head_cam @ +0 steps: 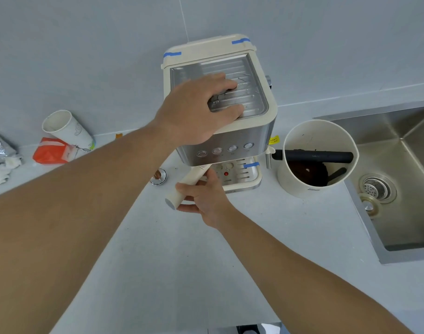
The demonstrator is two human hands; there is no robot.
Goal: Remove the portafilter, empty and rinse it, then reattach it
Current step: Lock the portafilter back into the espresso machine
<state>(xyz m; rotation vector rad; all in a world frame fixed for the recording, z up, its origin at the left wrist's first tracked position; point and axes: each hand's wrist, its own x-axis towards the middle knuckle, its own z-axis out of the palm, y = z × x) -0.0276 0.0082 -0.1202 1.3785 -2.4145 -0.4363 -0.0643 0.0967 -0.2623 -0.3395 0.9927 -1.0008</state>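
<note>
A cream and steel espresso machine [232,141] stands on the white counter. My left hand [201,109] lies flat on its ridged metal top tray, fingers spread, pressing down. The portafilter [184,186] has a cream handle that sticks out from under the machine toward the front left; its basket end is hidden beneath the machine's front. My right hand [206,196] wraps around that handle from the right side. A steel sink [398,150] is set into the counter at the right.
A white knock bin [319,131] with a black bar and dark coffee grounds stands between machine and sink. A metal tamper [158,176] lies left of the machine. A tipped paper cup [66,128], an orange packet [52,150] and foil sit at far left.
</note>
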